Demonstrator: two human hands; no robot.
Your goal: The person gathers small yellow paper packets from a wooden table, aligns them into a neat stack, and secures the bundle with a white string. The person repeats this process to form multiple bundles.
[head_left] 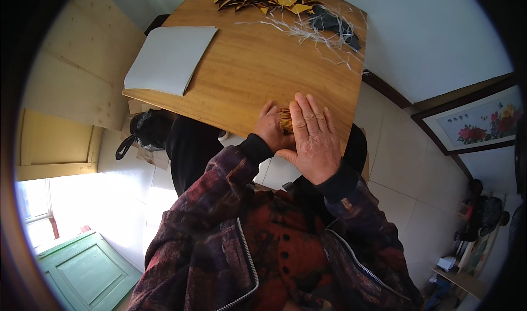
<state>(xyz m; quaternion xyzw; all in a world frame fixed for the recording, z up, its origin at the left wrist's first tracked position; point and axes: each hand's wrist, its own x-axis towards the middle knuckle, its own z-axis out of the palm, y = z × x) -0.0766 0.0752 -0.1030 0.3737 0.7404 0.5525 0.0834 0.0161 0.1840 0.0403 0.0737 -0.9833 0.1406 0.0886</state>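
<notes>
Golden-brown stack, left hand gripping it, right hand flat against it — fingers extended

The table is smooth wood with a soft sheen. Folded pieces look like stiff paper, golden with some shine; the small bundle shows ridged, papery edges. White sheets are matt, thin strands plastic-looking, the black bag glossy, crinkled plastic. Cloth jacket, metal zip, smooth floor tiles.
</notes>
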